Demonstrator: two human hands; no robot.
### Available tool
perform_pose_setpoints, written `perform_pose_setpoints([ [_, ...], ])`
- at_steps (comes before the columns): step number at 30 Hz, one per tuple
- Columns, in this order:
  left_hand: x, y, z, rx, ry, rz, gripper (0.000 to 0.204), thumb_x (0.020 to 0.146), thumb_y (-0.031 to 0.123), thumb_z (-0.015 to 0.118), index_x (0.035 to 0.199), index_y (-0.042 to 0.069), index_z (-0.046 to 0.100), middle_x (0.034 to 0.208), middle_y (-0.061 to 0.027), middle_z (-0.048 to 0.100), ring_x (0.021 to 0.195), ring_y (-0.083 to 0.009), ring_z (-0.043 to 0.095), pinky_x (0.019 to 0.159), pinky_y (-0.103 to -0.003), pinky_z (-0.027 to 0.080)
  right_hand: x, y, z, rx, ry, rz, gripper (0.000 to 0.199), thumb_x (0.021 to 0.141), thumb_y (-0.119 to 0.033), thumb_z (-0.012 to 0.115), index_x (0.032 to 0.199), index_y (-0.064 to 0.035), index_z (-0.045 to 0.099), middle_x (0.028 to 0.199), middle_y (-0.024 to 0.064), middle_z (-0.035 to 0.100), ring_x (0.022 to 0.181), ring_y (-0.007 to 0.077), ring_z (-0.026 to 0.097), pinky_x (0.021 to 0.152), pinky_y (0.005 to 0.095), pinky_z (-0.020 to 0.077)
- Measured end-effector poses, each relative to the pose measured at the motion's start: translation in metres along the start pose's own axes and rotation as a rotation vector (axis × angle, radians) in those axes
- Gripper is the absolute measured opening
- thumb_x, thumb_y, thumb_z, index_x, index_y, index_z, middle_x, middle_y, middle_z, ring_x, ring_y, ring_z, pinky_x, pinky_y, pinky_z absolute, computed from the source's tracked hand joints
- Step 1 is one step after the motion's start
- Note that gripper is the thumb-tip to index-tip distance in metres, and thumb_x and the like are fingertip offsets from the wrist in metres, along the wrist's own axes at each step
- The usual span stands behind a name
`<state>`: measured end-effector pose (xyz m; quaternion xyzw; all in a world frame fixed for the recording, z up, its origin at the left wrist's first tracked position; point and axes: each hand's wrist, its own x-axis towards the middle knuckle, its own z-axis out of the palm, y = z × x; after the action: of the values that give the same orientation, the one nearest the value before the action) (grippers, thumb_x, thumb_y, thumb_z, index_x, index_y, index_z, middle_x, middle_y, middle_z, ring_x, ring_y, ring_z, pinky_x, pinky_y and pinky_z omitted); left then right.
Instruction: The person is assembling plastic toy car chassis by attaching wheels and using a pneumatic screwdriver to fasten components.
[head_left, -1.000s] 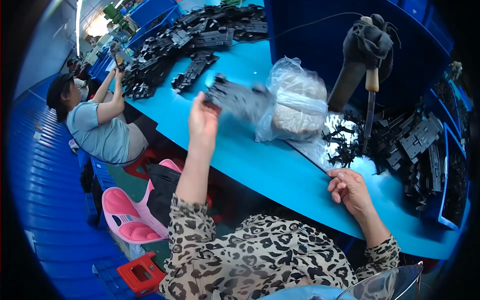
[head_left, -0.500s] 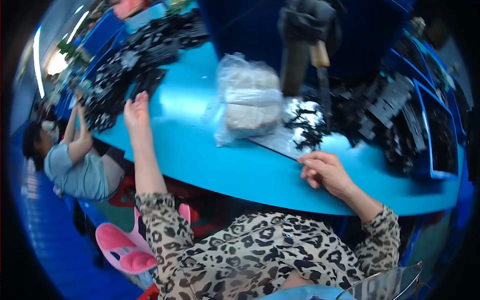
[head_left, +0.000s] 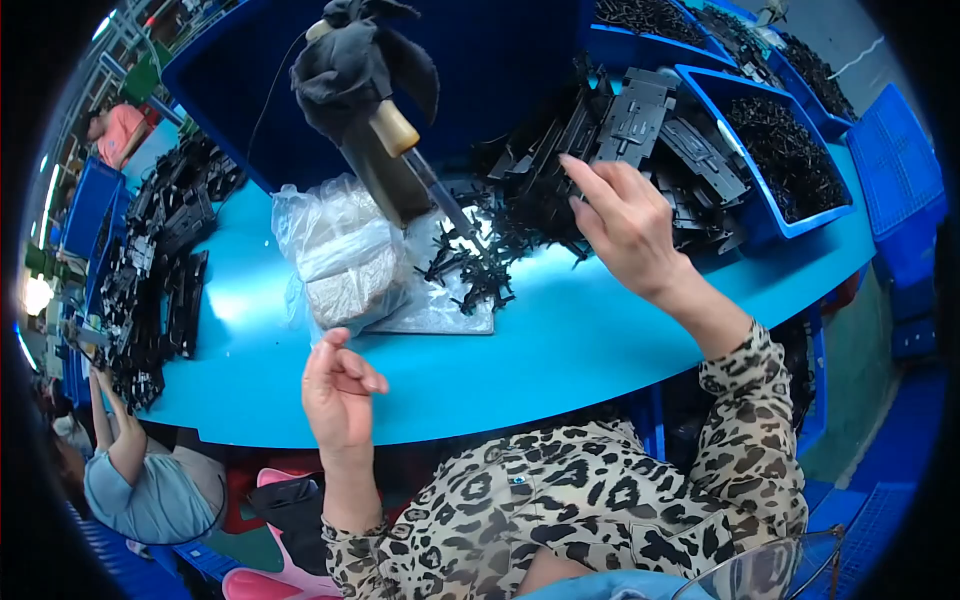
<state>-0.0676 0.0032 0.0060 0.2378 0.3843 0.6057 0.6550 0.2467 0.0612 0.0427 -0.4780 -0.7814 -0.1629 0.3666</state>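
Note:
My right hand (head_left: 628, 222) is raised over the blue table (head_left: 560, 345), fingers apart, reaching toward a pile of flat black plastic parts (head_left: 640, 135); it holds nothing. My left hand (head_left: 338, 388) hovers near the table's front edge with its fingers loosely curled and empty, just below a clear plastic bag (head_left: 340, 255) of small pale pieces. Small black clips (head_left: 478, 262) lie scattered between the bag and the pile. A hanging tool (head_left: 385, 125) wrapped in dark cloth points down at the clips.
Blue bins (head_left: 790, 165) full of small black parts stand at the right. More black parts (head_left: 160, 270) lie along the table's left side, where a seated co-worker in a light blue top (head_left: 150, 490) works. A large dark blue crate (head_left: 480, 70) stands behind the tool.
My view swung right. My left hand drew back from the black parts at the far left to the table's front edge. My right hand lifted off the table and reached to the parts pile.

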Motion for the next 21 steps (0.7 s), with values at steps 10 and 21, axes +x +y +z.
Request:
perform_pose_setpoints([
  [10,-0.008,-0.025,0.030,0.024,-0.141,-0.120,0.023,0.085,0.018,0.040,0.093,-0.001,0.049,0.057,-0.0065,0.050,0.047,-0.0191,0.049,0.044,-0.034,0.043,0.000,0.028,0.019,0.068,-0.172,0.009,0.021,0.067,-0.003,0.057,0.087,-0.0019,0.051,0.069,0.0108,0.053,0.059,0.0228,0.055,0.051,0.0303,0.0451],
  [21,-0.012,-0.050,0.047,-0.005,-0.242,-0.334,0.022,0.083,0.016,0.044,0.093,-0.003,0.049,0.058,-0.0080,0.049,0.050,-0.0203,0.052,0.048,-0.035,0.045,-0.032,0.036,-0.004,0.878,0.272,0.632,0.016,0.074,0.002,0.053,0.089,-0.0003,0.048,0.074,0.0058,0.057,0.062,0.0081,0.056,0.055,0.0190,0.0456],
])
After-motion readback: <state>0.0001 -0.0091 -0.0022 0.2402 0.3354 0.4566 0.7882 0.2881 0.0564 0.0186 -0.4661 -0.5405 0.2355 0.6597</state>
